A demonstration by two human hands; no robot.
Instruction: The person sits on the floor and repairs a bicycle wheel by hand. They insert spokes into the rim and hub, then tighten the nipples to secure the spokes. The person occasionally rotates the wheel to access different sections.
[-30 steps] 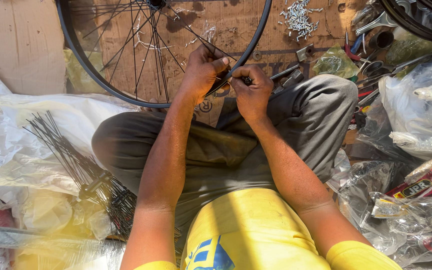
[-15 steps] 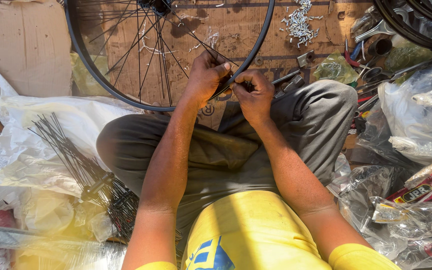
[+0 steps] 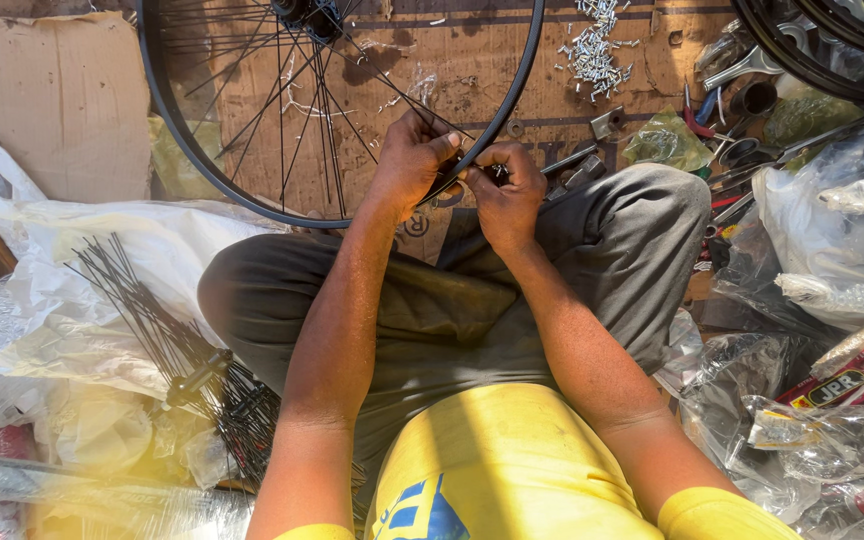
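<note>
Barely any shift since earlier frames: wheel rim (image 3: 527,75) same spot on the floor's far edge by the knees. Left hand (image 3: 410,160) pinches rim and spoke (image 3: 392,85); right hand (image 3: 504,190) pinches a small part, likely a nipple, at the rim. Lacing continues; loose spokes (image 3: 152,320) lie at left.

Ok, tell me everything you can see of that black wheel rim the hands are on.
The wheel rim is a thin black hoop, metal by its look, with no tyre, lying over cardboard and boards. Thin dark spokes run from its hub at the top edge. Its top is out of frame. The left hand and right hand grip its near edge.
</note>
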